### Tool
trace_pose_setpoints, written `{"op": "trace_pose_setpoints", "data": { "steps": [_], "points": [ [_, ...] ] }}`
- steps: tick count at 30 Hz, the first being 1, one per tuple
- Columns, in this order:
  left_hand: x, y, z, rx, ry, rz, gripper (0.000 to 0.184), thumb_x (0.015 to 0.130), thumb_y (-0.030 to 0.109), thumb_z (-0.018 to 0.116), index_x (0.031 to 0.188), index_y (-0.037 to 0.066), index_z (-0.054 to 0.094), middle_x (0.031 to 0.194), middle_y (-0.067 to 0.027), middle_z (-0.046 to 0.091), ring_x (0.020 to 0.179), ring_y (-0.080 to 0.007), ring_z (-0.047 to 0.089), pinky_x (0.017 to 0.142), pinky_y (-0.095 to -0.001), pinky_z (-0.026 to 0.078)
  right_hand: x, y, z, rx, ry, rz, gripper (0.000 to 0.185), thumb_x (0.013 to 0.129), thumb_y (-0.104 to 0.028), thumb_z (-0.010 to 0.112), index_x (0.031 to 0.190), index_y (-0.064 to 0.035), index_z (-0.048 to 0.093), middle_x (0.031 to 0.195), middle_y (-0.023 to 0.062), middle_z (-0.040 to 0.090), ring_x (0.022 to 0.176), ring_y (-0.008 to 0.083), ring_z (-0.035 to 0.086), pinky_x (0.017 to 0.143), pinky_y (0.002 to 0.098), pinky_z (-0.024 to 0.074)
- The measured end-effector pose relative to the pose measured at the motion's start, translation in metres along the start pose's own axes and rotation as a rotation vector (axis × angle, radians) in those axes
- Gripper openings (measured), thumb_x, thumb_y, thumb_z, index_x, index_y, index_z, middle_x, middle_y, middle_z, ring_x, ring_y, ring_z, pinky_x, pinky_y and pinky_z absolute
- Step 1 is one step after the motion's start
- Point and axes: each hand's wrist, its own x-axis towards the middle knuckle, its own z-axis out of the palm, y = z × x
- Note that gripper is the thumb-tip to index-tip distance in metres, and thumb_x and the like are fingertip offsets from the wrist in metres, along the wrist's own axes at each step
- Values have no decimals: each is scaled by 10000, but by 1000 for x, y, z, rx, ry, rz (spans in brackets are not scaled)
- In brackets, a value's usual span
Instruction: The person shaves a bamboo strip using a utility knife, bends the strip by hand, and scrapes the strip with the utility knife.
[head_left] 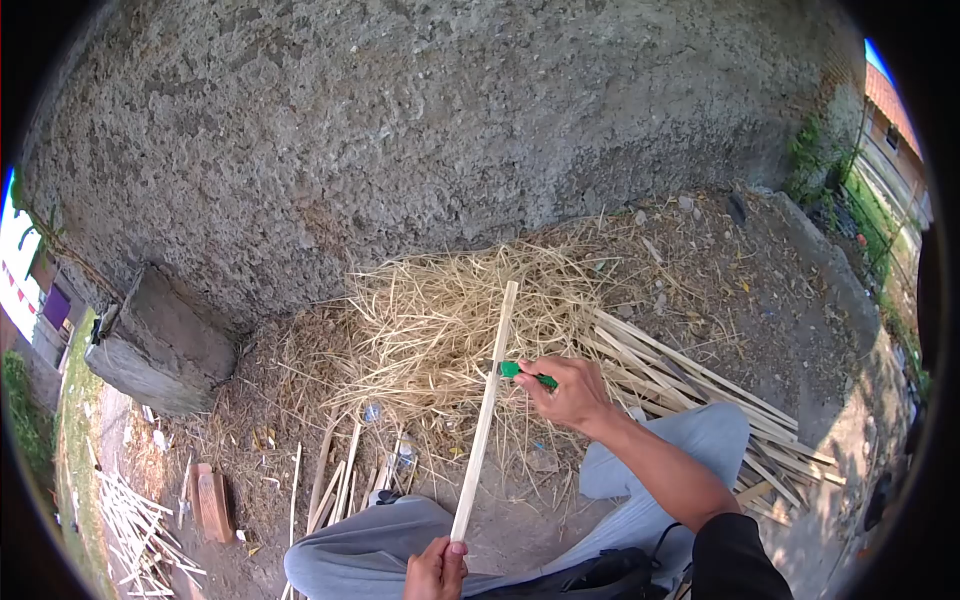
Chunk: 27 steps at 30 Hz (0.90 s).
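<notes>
Strip (482, 430), one, pale wood, slanting up across the front of the shavings (420, 325); left hand (436, 570), grip closed round its lower end; right hand (568, 390), grip closed round a green cutter (511, 369), head against the strip; slats (690, 367), heaped, right; wall (450, 130), rough, behind

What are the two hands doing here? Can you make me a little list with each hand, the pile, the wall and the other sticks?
Left hand: grips the near end of a pale strip
Right hand: holds a green-handled tool at the strip
Pile: straw-coloured shavings on the ground
Wall: rough, grey, behind the pile
Other sticks: right of the pile; more at lower left
</notes>
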Motion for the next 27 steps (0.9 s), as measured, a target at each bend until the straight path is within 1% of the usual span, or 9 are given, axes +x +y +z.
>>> {"op": "trace_pose_setpoints", "data": {
  "steps": [1, 3, 4, 7, 10, 17, 19, 23, 27],
  "points": [
    [-6, -1, 3, -3, 0, -2, 259, 1038, 229, 462, 933, 23, 578, 566, -42, 478, 511, -120, 462, 470, -318, 396, 1, 5, -4, -21, -34, 25, 164, 889, -258, 699, 958, -115, 743, 763, 59, 727, 525, 226, 653, 426, 338, 458],
    [-18, -1, 5, 93, -58, -13, 237, 1034, 212, 470, 940, 29, 587, 566, -66, 500, 489, -164, 486, 470, -326, 407, 24, 19, -27, -209, -143, 530, 196, 908, -280, 674, 994, -117, 738, 794, 91, 730, 585, 261, 677, 491, 357, 478],
    [-30, 8, 2, 103, -64, -8, 237, 1034, 212, 470, 940, 29, 587, 566, -66, 500, 489, -164, 486, 470, -326, 407, 34, 63, -49, -263, 16, 642, 225, 921, -302, 655, 1009, -110, 731, 768, 104, 715, 601, 273, 660, 563, 383, 484],
    [-53, 27, -32, 315, 77, 69, 237, 1030, 207, 467, 935, 30, 593, 576, -109, 534, 481, -247, 532, 480, -365, 422, 32, 123, -74, -226, 355, 466, 265, 915, -320, 665, 933, -59, 707, 678, 88, 649, 572, 231, 582, 615, 411, 478],
    [-23, 3, -60, 271, 96, -140, 256, 1025, 216, 464, 926, 25, 603, 602, -152, 563, 518, -319, 574, 501, -405, 430, 11, 140, -59, -64, 222, 704, 276, 912, -314, 677, 916, -39, 697, 686, 80, 654, 594, 180, 594, 611, 366, 469],
    [-3, -26, -49, 271, 115, -48, 272, 1014, 219, 472, 919, 5, 610, 635, -185, 586, 572, -365, 602, 525, -449, 430, 7, 32, -20, 350, 2, 543, 254, 951, -239, 644, 927, 13, 671, 685, 48, 633, 602, 79, 528, 546, 287, 391],
    [2, -23, -41, 268, 91, -7, 279, 1013, 230, 475, 923, 4, 612, 636, -188, 585, 584, -376, 604, 532, -459, 433, -9, 29, 11, 444, 20, 329, 254, 953, -259, 645, 936, -9, 684, 642, 50, 621, 545, 98, 536, 506, 289, 386],
    [8, -23, -29, 249, 75, 0, 285, 1013, 240, 475, 924, 7, 613, 638, -193, 583, 591, -386, 604, 535, -461, 433, -10, -14, 5, 266, -135, 198, 247, 950, -275, 650, 934, -31, 686, 607, 64, 613, 476, 148, 550, 447, 308, 382],
    [11, -21, -23, 226, 94, 5, 285, 1013, 240, 479, 919, 5, 611, 639, -203, 577, 588, -400, 592, 534, -467, 428, -13, -21, 3, 210, -128, 103, 249, 935, -281, 662, 886, -37, 682, 723, 94, 703, 496, 214, 634, 429, 337, 451]
  ]
}}
